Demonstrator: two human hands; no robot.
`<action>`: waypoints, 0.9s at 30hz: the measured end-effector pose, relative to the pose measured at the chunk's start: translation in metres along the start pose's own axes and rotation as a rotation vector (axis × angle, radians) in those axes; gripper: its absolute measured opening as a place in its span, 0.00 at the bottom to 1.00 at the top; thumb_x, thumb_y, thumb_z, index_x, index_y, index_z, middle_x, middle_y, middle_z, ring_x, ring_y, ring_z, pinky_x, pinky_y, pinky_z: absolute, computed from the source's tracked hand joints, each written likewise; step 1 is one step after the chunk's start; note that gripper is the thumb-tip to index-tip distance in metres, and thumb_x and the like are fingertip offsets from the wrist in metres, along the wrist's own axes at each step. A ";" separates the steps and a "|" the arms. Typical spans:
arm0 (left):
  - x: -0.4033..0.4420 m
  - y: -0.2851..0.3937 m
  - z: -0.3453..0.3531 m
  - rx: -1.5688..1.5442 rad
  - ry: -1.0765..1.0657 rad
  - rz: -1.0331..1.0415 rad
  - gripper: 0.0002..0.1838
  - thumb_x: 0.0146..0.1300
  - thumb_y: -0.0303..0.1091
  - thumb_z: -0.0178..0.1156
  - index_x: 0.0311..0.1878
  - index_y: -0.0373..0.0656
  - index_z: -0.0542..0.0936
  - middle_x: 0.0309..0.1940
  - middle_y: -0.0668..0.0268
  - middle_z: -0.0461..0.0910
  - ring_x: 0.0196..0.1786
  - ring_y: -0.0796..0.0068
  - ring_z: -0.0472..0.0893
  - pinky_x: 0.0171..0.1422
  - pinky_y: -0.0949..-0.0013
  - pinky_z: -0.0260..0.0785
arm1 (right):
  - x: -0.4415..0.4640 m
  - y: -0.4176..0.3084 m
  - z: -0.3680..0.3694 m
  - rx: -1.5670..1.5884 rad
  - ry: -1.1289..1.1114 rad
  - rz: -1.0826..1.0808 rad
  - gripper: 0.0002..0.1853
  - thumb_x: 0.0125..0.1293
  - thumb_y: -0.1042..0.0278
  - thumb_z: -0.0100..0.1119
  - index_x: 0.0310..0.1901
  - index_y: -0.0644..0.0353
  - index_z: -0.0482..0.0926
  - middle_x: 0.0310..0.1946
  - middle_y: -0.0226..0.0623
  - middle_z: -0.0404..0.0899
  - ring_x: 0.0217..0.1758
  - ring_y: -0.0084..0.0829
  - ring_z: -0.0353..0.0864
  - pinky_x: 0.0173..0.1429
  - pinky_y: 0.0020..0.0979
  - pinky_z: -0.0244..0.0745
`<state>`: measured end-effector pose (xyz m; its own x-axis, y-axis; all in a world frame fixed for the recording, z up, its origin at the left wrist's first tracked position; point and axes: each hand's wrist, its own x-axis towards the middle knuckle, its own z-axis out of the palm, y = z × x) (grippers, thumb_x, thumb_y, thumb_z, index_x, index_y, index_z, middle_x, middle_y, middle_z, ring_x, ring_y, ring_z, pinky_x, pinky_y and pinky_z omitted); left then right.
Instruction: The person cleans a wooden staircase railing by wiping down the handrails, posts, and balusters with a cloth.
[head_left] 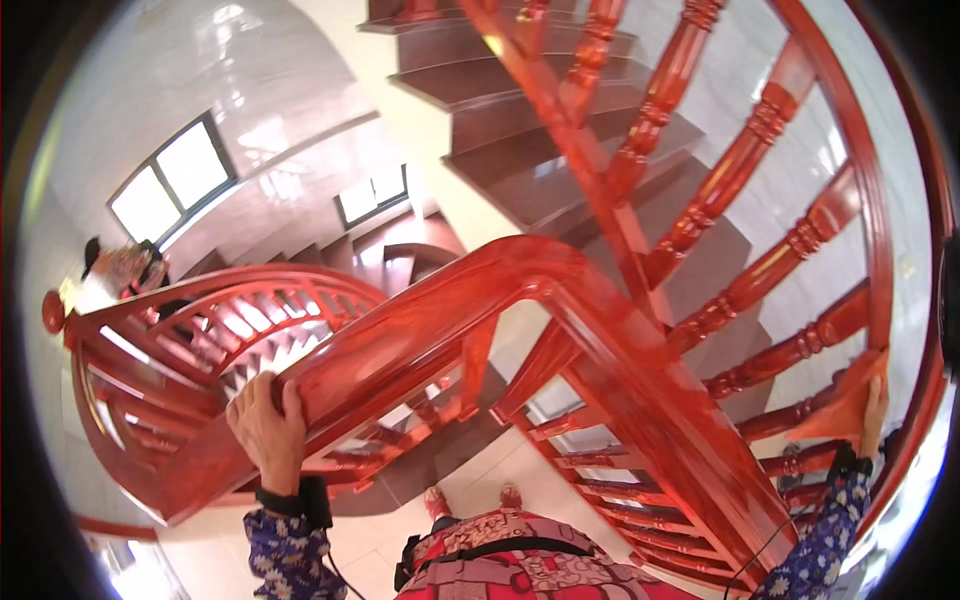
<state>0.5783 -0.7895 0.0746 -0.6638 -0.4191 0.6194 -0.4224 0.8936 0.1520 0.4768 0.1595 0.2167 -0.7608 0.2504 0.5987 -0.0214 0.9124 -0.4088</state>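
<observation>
My left hand (268, 425) rests on the broad red wooden handrail (375, 350), its fingers wrapped over the edge. At the right, my right hand (873, 410) presses an orange-red cloth (845, 405) to the outer railing, beside the turned red balusters (800, 345). The fingers of that hand are partly hidden by the cloth and the rail. Both forearms wear dark blue flowered sleeves with black bands at the wrists.
Dark brown stairs (540, 160) climb behind the railing. A curved lower railing (270, 280) and a stairwell lie at the left. Another person (125, 270) is at the far left, near a window (175, 175). My feet stand on pale floor tiles (480, 480).
</observation>
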 end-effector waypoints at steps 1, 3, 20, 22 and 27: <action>0.001 0.002 -0.003 -0.019 -0.022 -0.001 0.13 0.65 0.41 0.58 0.46 0.42 0.77 0.42 0.58 0.80 0.49 0.57 0.77 0.59 0.56 0.61 | 0.007 -0.014 -0.001 0.000 -0.083 0.060 0.30 0.74 0.49 0.48 0.62 0.72 0.70 0.57 0.50 0.76 0.61 0.42 0.73 0.66 0.35 0.66; 0.001 0.002 -0.003 -0.035 -0.025 0.002 0.13 0.65 0.40 0.58 0.46 0.42 0.77 0.43 0.58 0.80 0.49 0.57 0.77 0.60 0.57 0.60 | 0.018 -0.073 0.017 -0.063 0.061 -0.024 0.28 0.72 0.48 0.52 0.58 0.70 0.74 0.48 0.50 0.80 0.51 0.41 0.78 0.58 0.35 0.70; -0.001 0.001 -0.006 -0.053 -0.001 -0.042 0.13 0.64 0.40 0.59 0.46 0.42 0.77 0.43 0.60 0.79 0.51 0.59 0.76 0.64 0.55 0.58 | 0.190 -0.361 0.091 -0.326 0.326 -0.109 0.47 0.62 0.21 0.38 0.50 0.67 0.81 0.45 0.59 0.82 0.52 0.55 0.80 0.57 0.46 0.70; -0.002 0.002 -0.006 -0.076 0.001 -0.032 0.13 0.65 0.41 0.59 0.47 0.42 0.77 0.43 0.60 0.80 0.51 0.59 0.76 0.64 0.55 0.58 | 0.190 -0.353 0.093 -0.320 0.377 -0.042 0.46 0.63 0.23 0.38 0.49 0.66 0.82 0.44 0.59 0.82 0.52 0.55 0.80 0.57 0.47 0.71; -0.001 0.000 -0.002 -0.053 0.024 -0.003 0.15 0.66 0.41 0.58 0.48 0.41 0.79 0.43 0.58 0.81 0.50 0.58 0.77 0.63 0.56 0.60 | 0.164 -0.335 0.091 -0.120 0.500 -0.046 0.38 0.68 0.32 0.43 0.45 0.67 0.83 0.42 0.57 0.83 0.48 0.53 0.82 0.53 0.45 0.73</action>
<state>0.5802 -0.7884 0.0758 -0.6473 -0.4179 0.6375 -0.3902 0.9001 0.1939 0.3006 -0.1345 0.3893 -0.3575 0.3062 0.8823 0.0491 0.9496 -0.3096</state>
